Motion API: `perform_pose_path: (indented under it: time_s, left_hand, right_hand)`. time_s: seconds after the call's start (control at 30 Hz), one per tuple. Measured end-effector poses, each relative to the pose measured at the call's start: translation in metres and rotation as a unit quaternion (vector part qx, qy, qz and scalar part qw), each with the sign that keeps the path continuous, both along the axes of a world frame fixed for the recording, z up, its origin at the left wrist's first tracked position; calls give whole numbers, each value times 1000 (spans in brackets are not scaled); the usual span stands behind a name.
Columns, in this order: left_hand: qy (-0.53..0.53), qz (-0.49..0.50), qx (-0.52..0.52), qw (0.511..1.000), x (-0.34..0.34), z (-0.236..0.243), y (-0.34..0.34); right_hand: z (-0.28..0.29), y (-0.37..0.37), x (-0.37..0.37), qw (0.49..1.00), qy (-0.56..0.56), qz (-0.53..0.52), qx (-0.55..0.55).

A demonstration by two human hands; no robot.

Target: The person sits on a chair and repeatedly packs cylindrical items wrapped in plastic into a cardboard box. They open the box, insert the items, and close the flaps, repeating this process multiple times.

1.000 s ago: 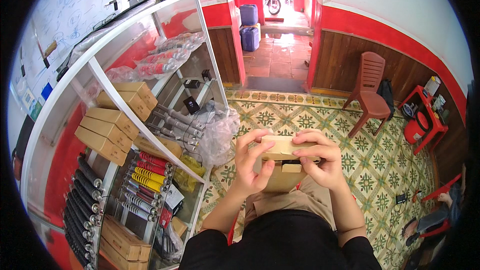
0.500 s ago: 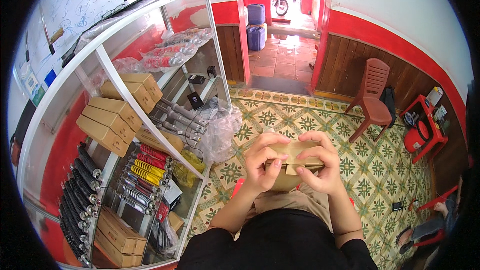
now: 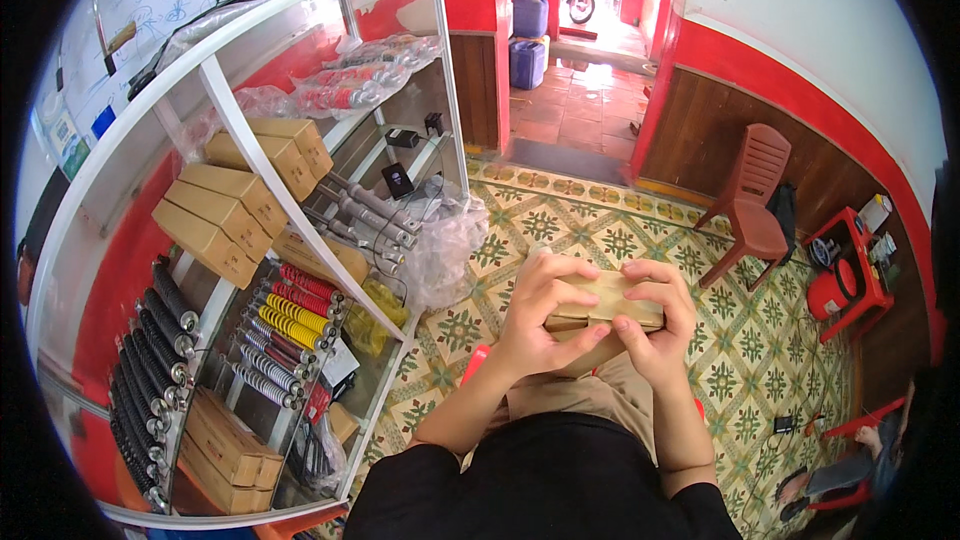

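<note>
A brown cardboard box (image 3: 604,298) is between my two hands, above my lap. My left hand (image 3: 543,318) grips its left end, with the fingers curled over the top and the thumb along the near edge. At the other end, my right hand (image 3: 660,322) has its fingers bent over the top and its thumb pressed on the near edge. The top panel lies nearly flat under my fingertips. Both palms partly cover the sides of the box, and its underside is hidden.
On my left stands a glass display case (image 3: 215,90) holding cardboard boxes (image 3: 215,220) and coil-spring shock absorbers (image 3: 295,318). A brown plastic chair (image 3: 750,200) and a red side table (image 3: 865,270) are at the right. Another person's leg (image 3: 840,475) shows at lower right.
The small flap at the near edge, upright before, is now tucked or covered by my thumbs. My hands and the box sit slightly further right in view, as the view has shifted.
</note>
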State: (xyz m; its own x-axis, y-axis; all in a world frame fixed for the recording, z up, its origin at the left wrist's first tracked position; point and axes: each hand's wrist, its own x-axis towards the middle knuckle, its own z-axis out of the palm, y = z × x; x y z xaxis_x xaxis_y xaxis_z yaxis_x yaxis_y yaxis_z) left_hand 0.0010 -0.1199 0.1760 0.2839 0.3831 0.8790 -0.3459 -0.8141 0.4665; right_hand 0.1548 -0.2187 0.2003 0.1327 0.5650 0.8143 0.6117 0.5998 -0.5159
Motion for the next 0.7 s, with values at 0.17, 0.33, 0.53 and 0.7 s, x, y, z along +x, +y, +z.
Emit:
perform_pose_path:
  time_s: [0.17, 0.33, 0.53, 0.7]
  left_hand:
    - [-13, -3, 28, 1000, 3, -9, 14]
    - [-9, 6, 28, 1000, -12, -13, 32]
    - [-8, -187, -259, 948, -38, -60, 49]
    - [298, -105, -376, 871, -61, -178, 38]
  right_hand:
    - [-25, 14, 3, 997, -19, -26, 76]
    - [-73, 25, -2, 983, 165, 83, -22]
    - [-178, 12, 16, 923, 168, 110, -330]
    - [-177, 35, 7, 940, 90, 119, -308]
